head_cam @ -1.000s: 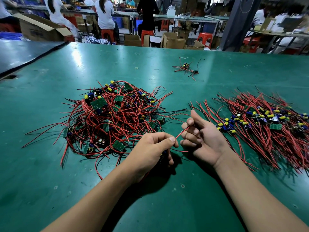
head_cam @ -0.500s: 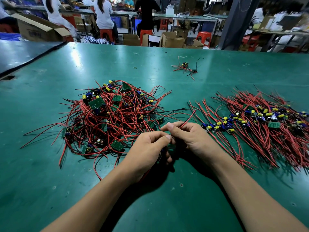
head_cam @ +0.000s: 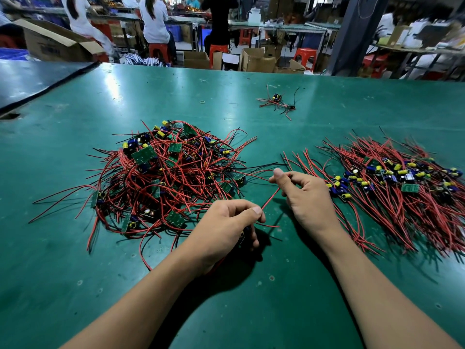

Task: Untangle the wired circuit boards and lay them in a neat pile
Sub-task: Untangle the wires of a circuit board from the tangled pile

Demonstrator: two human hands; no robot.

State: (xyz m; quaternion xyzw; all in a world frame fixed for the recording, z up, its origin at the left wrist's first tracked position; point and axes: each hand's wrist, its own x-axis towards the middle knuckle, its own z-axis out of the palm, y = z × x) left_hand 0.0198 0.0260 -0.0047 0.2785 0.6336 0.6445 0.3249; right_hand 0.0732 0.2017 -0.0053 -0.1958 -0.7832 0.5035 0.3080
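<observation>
A tangled heap of small green circuit boards with red and black wires (head_cam: 166, 175) lies left of centre on the green table (head_cam: 75, 260). To the right lies a combed-out pile of boards (head_cam: 392, 182), its red wires fanned toward me. My left hand (head_cam: 224, 227) curls round a board, mostly hidden in the palm, and pinches its red wire (head_cam: 270, 197). My right hand (head_cam: 304, 197) pinches the far end of that same wire between thumb and fingers, so the wire runs taut between both hands.
A stray wired board (head_cam: 278, 102) and a small rubber band (head_cam: 202, 102) lie farther back on the table. A dark mat (head_cam: 30, 79) covers the far left. Beyond the table edge stand cardboard boxes, red stools and seated people at other benches.
My right hand has drawn away from the left, up and to the right, sliding along the red wire and straightening it. The left hand has stayed in place.
</observation>
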